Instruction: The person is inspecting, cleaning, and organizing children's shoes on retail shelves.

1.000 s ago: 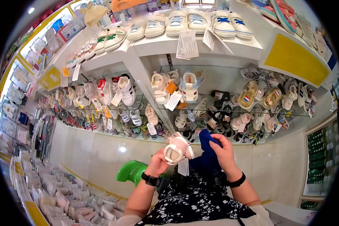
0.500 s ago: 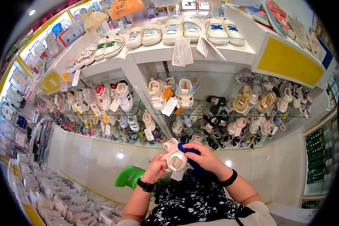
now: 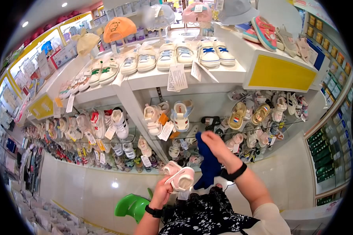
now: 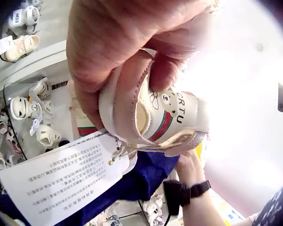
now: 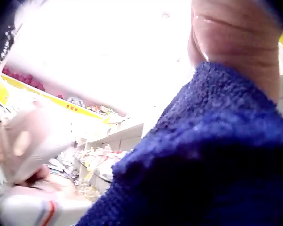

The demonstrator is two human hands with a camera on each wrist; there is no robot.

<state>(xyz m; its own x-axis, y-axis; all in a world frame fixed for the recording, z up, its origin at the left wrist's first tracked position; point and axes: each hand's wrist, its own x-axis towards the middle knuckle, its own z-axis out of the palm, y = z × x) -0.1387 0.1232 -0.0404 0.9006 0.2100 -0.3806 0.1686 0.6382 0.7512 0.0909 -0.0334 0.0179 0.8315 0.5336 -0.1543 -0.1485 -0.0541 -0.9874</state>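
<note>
My left hand (image 3: 161,192) grips a pair of small pink-and-white children's shoes (image 3: 182,179) in front of the apron. One shoe (image 4: 167,117) shows a bear print, letters and a green-red stripe close up in the left wrist view. From it hangs a white paper tag (image 4: 68,176) with printed lines. Off to the right, my right hand (image 3: 217,147) holds a dark blue cloth (image 3: 209,166) that dangles below the fingers. Its fuzzy towel-like weave (image 5: 198,136) fills much of the right wrist view and covers most of the fingers.
White sneakers (image 3: 166,56) with tags line the counter top ahead. Glass shelves below carry many children's shoes and sandals (image 3: 237,115). A green stool (image 3: 132,206) stands on the tiled floor (image 3: 82,176) at lower left. Packaged goods (image 3: 62,219) fill a rack nearby.
The right hand brought the blue cloth against the shoes, then moved it away forward and to the right. The left hand still holds the shoes. The head view has tilted up.
</note>
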